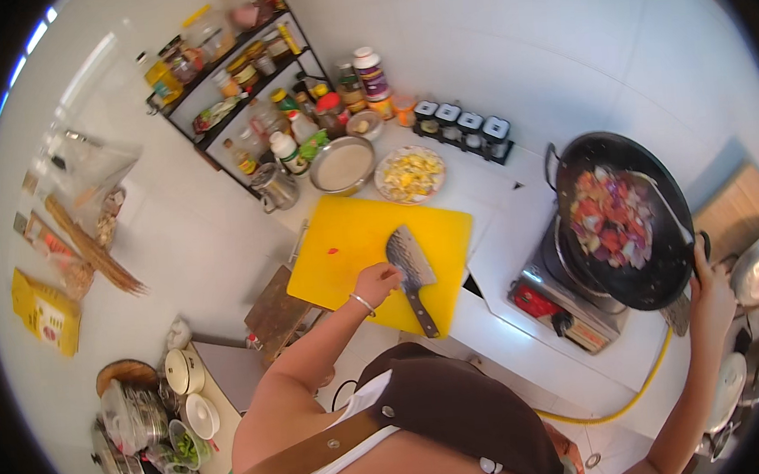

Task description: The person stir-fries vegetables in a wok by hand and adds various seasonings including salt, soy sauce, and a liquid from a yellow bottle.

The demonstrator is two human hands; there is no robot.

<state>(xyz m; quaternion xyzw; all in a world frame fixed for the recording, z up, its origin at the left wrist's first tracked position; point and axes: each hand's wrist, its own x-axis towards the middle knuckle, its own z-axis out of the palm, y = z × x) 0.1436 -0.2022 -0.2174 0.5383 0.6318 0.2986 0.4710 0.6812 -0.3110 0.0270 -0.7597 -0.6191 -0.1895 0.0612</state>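
Note:
My left hand (378,282) is over the yellow cutting board (327,231), beside a cleaver (410,257) with a dark handle. Its fingers are curled together, and whether anything is between them is too small to see. A small red scrap (333,251) lies on the board. At the far right my right hand (711,293) grips the handle of a black wok (673,280). The wok is tilted over the gas stove (567,317). Inside it is chopped food (613,218), red and pale purple pieces, with a metal utensil (668,202) leaning across the side.
A plate of yellow and white food (410,174) and a shallow metal bowl (342,165) stand behind the board. Beyond them are a rack of jars (240,80) and a row of seasoning boxes (462,128). A yellow hose (621,413) runs below the stove. Pots (130,417) stand lower left.

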